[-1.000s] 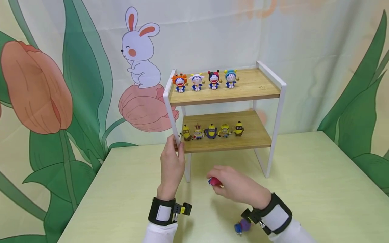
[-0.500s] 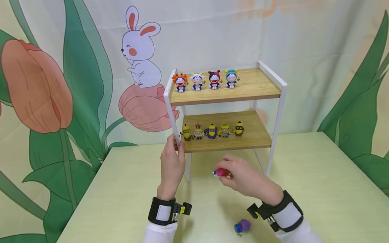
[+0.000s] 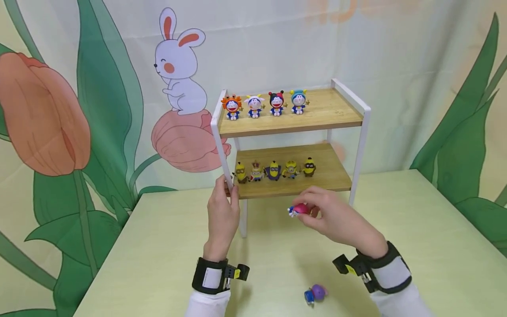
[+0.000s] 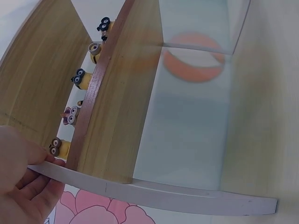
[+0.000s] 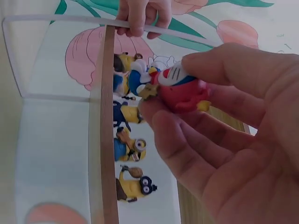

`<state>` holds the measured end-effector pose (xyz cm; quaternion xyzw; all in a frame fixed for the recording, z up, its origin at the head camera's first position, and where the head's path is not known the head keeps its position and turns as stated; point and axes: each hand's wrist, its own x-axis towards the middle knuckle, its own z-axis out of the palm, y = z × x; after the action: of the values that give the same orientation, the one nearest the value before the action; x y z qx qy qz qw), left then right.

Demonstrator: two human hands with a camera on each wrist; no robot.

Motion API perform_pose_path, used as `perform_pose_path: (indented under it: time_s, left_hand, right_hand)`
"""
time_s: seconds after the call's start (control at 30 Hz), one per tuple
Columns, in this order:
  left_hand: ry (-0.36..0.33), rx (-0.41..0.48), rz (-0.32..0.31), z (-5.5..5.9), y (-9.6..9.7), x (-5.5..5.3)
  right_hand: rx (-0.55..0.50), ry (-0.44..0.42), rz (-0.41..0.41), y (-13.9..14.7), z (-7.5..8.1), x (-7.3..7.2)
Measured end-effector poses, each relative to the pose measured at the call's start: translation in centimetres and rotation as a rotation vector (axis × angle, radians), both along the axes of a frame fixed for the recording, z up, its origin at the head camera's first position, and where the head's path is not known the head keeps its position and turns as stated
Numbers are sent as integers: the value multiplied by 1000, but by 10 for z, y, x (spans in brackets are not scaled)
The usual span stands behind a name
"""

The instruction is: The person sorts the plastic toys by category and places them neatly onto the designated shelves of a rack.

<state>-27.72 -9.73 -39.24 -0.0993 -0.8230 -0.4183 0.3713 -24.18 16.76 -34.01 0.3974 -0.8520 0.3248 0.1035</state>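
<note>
My right hand (image 3: pixel 332 215) pinches a small Doraemon figurine (image 5: pixel 180 91) with a red hood between thumb and fingers. It is held in front of the shelf, a little below the lower board's front edge. My left hand (image 3: pixel 222 215) grips the white front-left post (image 3: pixel 223 154) of the two-tier shelf, with the thumb in front and fingers behind. Several Minion figurines (image 3: pixel 273 171) stand in a row on the lower wooden board (image 3: pixel 332 176). Along the upper board (image 3: pixel 336 110) stand several Doraemon figurines (image 3: pixel 277 104) in different hoods, towards the left side.
A figurine (image 3: pixel 316 294) with a purple head and blue body lies on the pale green table (image 3: pixel 166 264), in front of the shelf. Behind the table hangs a cloth backdrop (image 3: pixel 269 48) printed with a rabbit and tulips.
My right hand has lifted and moved right and towards the shelf with the red-hooded figurine. The left hand stays on the post. The view has shifted slightly.
</note>
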Motion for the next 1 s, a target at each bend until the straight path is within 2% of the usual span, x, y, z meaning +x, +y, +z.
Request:
perform_pose_path:
  time_s: [0.2, 0.33, 0.77, 0.87, 1.0]
  left_hand:
    - [6, -2, 2, 1, 1, 1]
    - [2, -3, 1, 0, 0, 1]
    - [15, 1, 3, 0, -2, 0]
    - [19, 1, -1, 0, -2, -1]
    - [13, -1, -2, 1, -2, 0]
  right_hand:
    - [12, 7, -41, 16, 11, -8]
    - [27, 19, -36, 28, 29, -13]
    - [73, 159, 75, 45, 118, -31]
    - [80, 139, 62, 46, 136, -36]
    - [108, 55, -14, 45, 160, -42]
